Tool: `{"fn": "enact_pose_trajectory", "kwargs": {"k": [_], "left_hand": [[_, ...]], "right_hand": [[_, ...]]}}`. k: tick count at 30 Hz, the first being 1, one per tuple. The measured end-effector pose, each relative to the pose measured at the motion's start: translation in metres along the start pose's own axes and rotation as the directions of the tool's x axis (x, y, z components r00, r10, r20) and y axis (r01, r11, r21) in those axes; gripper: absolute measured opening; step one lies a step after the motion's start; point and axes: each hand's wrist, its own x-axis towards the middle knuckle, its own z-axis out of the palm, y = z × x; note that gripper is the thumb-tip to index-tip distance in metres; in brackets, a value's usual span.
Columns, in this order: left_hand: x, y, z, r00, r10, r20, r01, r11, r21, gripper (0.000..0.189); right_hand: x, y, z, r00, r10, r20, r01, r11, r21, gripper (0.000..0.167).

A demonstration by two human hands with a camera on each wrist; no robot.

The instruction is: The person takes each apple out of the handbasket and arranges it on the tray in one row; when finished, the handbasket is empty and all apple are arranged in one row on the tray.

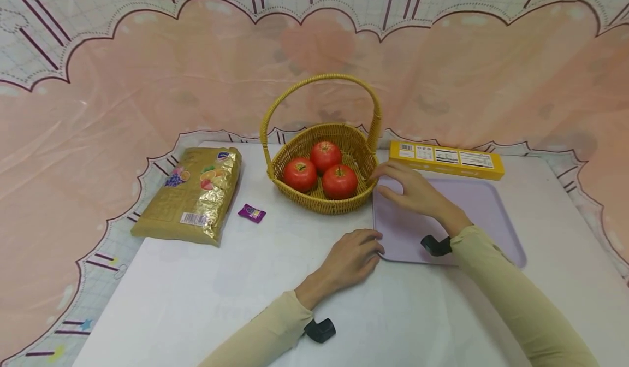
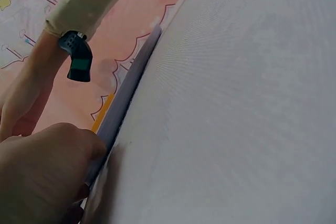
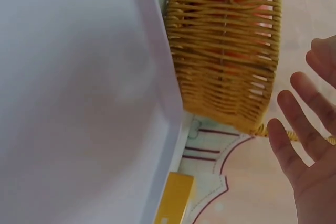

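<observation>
A lilac tray [image 1: 484,208] lies flat on the white table. My left hand [image 1: 346,260] is at its near left corner, fingers loosely bent and fingertips right at the rim; the left wrist view shows the tray edge [image 2: 128,85] beside that hand. Over the tray's far left part is my right hand [image 1: 415,189], its fingers reaching toward the basket's right rim. In the right wrist view its fingers [image 3: 310,100] are spread with nothing between them. The wicker basket [image 1: 331,207] stands directly left of the tray, handle upright, with red apples [image 1: 340,182] inside.
A yellow box [image 1: 447,161] lies behind the tray. On the left are a gold candy bag [image 1: 191,195] and a small purple wrapped candy [image 1: 252,213]. A peach patterned cloth [image 1: 206,77] rises behind the table and along its sides.
</observation>
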Motion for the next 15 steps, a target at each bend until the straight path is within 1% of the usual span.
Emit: {"fn": "enact_pose_trajectory", "kwargs": {"k": [8,12,15], "left_hand": [[0.001,0.000,0.001,1.000,0.002,-0.001,-0.002,1.000,-0.008,0.012],[0.001,-0.001,0.002,1.000,0.003,0.000,-0.003,1.000,-0.004,0.012],[0.000,-0.001,0.001,1.000,-0.010,0.012,0.010,1.000,-0.016,0.012]], "right_hand": [[0.013,-0.002,0.004,0.999,-0.002,0.050,0.001,1.000,0.012,0.024],[0.020,-0.002,0.005,0.998,-0.028,0.059,0.028,1.000,0.005,0.024],[0.024,-0.002,0.007,0.996,-0.043,0.078,0.042,0.999,0.013,0.024]]}}
